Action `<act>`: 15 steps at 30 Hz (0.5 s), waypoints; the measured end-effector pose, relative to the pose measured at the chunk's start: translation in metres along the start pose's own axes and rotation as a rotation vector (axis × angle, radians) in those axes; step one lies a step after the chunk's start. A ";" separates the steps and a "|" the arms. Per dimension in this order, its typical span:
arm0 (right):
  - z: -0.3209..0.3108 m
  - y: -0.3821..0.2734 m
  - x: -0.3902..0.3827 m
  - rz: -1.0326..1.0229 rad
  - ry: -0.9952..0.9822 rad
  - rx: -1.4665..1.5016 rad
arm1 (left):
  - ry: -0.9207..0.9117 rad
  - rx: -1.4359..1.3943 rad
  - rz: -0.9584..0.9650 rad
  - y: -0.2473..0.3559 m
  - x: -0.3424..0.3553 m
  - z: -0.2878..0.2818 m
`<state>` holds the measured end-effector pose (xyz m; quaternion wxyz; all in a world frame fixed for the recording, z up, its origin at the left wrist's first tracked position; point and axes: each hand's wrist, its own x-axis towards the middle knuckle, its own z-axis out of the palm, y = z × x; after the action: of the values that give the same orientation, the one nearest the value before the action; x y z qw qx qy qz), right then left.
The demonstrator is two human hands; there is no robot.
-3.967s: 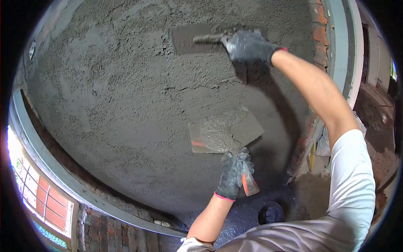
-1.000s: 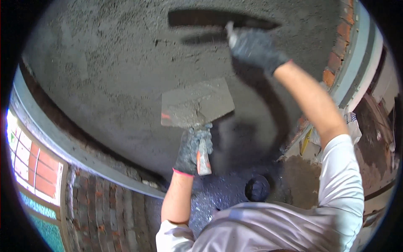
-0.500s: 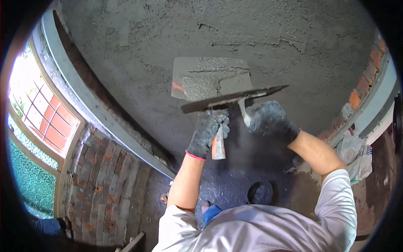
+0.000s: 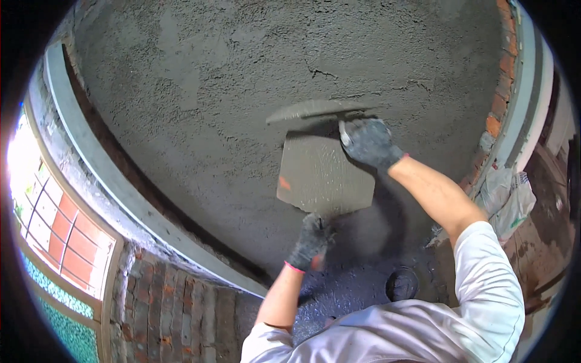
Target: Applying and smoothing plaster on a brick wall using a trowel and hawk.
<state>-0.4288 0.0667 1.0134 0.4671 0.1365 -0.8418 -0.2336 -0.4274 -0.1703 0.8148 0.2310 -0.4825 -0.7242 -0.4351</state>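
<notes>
My left hand [image 4: 313,241], in a dark grey glove, is closed round the orange-marked handle of a square plastering board [image 4: 325,178], whose face carries a thin grey layer of mortar. Above and right of it, my right hand [image 4: 369,144], also gloved, grips a long flat trowel [image 4: 305,109], held just beyond the board's top edge with mortar on its blade. Both tools are in front of a rough, freshly coated wall of grey mortar [image 4: 200,78]. Whether the trowel touches the wall I cannot tell.
A long metal strip [image 4: 103,151] borders the mortar on the left, beside a barred window [image 4: 66,236] and brickwork [image 4: 172,314]. Exposed brick [image 4: 504,85] and a pale frame edge the right, with sacks [image 4: 507,199] below. A dark bucket [image 4: 402,284] is on the wet floor at the bottom.
Half a second ago the trowel lay across the board near my left hand; it has moved up past the board, which has moved down and right and now looks smoother.
</notes>
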 end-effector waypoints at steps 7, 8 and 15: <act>0.016 0.045 0.098 -0.138 -0.177 -0.053 | -0.004 -1.265 -0.908 -0.004 0.007 0.013; 0.004 0.054 0.113 -0.183 -0.078 -0.067 | -0.019 -1.275 -0.913 -0.004 0.014 0.012; -0.059 0.119 0.221 -0.162 -0.372 -0.176 | -0.018 -1.168 -0.900 0.010 0.026 0.014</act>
<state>-0.4961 0.0538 1.2616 0.2935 0.1168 -0.8763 -0.3638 -0.4280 -0.1439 0.8315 -0.2704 -0.1865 -0.5044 -0.7986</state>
